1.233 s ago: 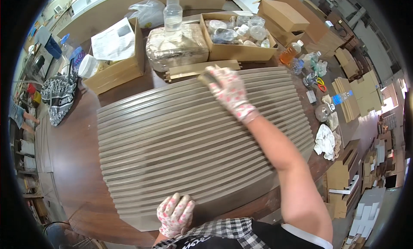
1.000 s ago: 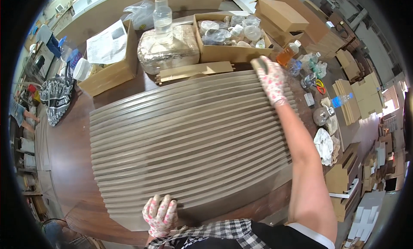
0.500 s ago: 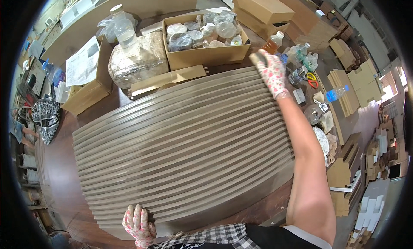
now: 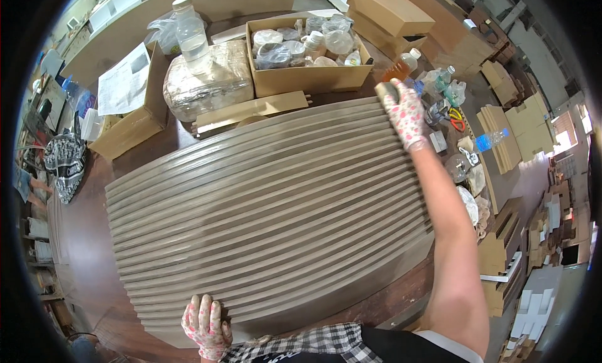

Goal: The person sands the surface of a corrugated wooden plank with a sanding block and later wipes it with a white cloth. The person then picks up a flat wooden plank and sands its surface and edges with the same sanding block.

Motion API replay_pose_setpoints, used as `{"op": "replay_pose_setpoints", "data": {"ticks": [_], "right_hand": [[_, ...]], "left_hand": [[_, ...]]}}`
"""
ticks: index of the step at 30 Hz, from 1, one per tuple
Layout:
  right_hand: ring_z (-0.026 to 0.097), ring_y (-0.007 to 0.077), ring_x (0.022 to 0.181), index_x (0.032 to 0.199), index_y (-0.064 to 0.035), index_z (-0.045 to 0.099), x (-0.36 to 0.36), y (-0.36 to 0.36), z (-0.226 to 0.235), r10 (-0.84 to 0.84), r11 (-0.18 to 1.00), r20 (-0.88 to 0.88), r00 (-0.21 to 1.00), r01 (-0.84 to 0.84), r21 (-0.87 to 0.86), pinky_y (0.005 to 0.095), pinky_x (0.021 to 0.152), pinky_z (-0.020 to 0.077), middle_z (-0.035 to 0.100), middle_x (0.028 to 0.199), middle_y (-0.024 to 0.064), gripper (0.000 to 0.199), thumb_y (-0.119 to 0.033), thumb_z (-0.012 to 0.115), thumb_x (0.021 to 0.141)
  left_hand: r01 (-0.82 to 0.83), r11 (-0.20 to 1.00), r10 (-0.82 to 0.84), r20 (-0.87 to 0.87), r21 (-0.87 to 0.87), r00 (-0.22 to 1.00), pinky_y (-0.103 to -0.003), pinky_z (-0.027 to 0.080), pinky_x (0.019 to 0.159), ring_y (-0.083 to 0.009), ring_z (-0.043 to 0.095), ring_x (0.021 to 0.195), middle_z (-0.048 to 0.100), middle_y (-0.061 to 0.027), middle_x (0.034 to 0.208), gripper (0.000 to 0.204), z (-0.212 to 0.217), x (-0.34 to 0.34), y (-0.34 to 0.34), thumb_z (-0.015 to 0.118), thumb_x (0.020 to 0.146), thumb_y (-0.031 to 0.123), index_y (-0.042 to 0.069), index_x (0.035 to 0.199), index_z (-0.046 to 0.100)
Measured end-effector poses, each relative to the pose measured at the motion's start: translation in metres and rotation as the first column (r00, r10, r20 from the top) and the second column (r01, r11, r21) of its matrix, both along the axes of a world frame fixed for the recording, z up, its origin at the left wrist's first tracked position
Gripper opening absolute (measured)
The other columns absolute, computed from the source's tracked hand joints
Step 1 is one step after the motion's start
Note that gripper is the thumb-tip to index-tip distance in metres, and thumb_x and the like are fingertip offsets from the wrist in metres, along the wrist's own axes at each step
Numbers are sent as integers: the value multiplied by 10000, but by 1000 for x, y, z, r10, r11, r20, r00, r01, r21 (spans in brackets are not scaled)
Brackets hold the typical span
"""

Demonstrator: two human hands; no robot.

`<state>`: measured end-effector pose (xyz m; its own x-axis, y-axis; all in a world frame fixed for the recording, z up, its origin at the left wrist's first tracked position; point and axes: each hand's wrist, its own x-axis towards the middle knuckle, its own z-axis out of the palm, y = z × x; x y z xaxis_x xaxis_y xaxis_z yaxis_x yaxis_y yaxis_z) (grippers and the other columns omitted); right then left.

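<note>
Both my gloved hands rest on the ribbed panel point(image 4: 269, 218) lying across the table point(image 4: 81, 237). My right hand point(image 4: 401, 112) curls around a small block point(image 4: 387, 89) at the panel's far corner; my left hand point(image 4: 205, 325) lies flat and spread on the near edge, holding nothing.

— What is the right hand point(image 4: 404, 115) covering at the upper right of the frame?
— A small greyish block point(image 4: 385, 89); only its top edge is showing above the gloved fingers, so its shape is staying unclear.
— And the left hand point(image 4: 205, 325)?
— At the lower edge its wrist is disappearing behind the checked cloth point(image 4: 295, 343), and the ribbed panel point(image 4: 263, 206) is hiding the worktop point(image 4: 81, 237) beneath it.
</note>
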<state>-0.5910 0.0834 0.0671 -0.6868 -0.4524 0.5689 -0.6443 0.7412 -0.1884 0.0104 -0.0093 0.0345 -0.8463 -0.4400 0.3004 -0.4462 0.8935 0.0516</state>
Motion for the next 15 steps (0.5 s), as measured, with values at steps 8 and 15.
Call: {"op": "replay_pose_setpoints", "data": {"ticks": [8,15], "right_hand": [[590,315,898,1189,-104,571,166,-134,-14,555,831,71,829,-548,-98,424,783,489,595,977,158,418,-388,575,882],[585,286,914,1196,-134,592,154,-84,-6,534,844,208,819,-530,-83,423,826,494,606,985,123,413,-308,651,826]], "left_hand": [[42,999,-42,3,22,999,-526,359,953,-383,487,1187,547,-155,1258,399,-1,-5,1,336,947,274,79,1257,493],[37,999,-37,21,1,999,-535,371,954,-397,488,1195,522,-166,1290,384,-3,4,0,364,935,239,44,1232,511]]}}
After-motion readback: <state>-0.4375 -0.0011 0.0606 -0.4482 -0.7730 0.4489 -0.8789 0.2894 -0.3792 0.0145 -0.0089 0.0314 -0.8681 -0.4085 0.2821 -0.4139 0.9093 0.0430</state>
